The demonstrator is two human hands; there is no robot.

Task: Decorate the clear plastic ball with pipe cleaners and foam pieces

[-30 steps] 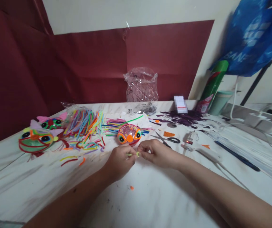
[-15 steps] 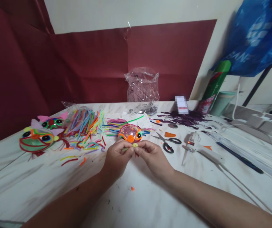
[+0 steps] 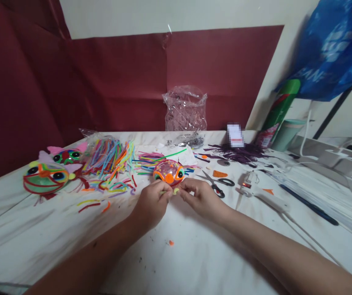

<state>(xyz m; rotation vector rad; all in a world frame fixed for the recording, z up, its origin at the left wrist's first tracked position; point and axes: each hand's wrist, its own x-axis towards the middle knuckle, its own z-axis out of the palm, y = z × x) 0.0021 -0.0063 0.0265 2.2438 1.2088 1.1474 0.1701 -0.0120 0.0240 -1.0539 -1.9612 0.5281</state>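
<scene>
Both my hands are meeting at table centre, fingertips pinching one short yellow-green pipe cleaner piece [image 3: 174,191]. My left hand [image 3: 151,205] is gripping its left end, fingers curled closed around it. My right hand [image 3: 200,197] is pinching the right end, where the piece looks curled into a small loop; detail is too small to confirm. The piece is hanging just above the white table cover [image 3: 194,254], not lying on it.

Directly behind my fingertips, just beside them, a round pink glitter face [image 3: 169,171] with two big eyes and an orange nose is sitting on the cover. I can't tell whether my fingers are touching it.

Right of my right hand: scissors [image 3: 215,183] lying flat, black handles toward me, near the hand but apart. Further right, a white glue gun [image 3: 257,189] is lying on its side, cord trailing toward the near edge.

Left side: a pile of multicoloured pipe cleaner strips [image 3: 111,159], partly in a clear bag, with loose offcuts scattered in front. At far left, two finished faces: a green one [image 3: 44,178] in front, a second green one with pink ears [image 3: 66,155] behind it.

Back of table: a crumpled clear plastic bag [image 3: 185,108] is standing against the dark red backdrop. A heap of purple strips [image 3: 240,153] is sitting to its right. A small orange scrap [image 3: 171,243] is lying on the cover between my forearms.
</scene>
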